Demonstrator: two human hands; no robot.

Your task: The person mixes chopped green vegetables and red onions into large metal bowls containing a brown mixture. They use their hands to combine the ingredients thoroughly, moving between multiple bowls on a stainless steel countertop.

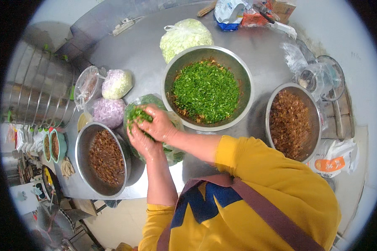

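Cupped together, my left hand (143,143) and my right hand (159,124) hold a heap of chopped green herbs (140,114) between them. They are over a clear plastic bag (149,99) with more greens visible through it. Just to the right stands a large steel bowl (248,83), where chopped greens (207,91) cover a brownish mix that shows at the edge. To the left of my hands, a deep steel bowl (78,157) holds a dark brown, moist chopped filling (106,158). My forearms hide part of the bag.
At right, another steel bowl (268,125) contains brown shredded filling. Behind the large bowl rests a bag of chopped pale cabbage (188,36). Bags of purple onion (108,112) and pale chopped vegetable (117,84) sit at left. A power strip (123,27) lies at the back of the steel table (138,50).
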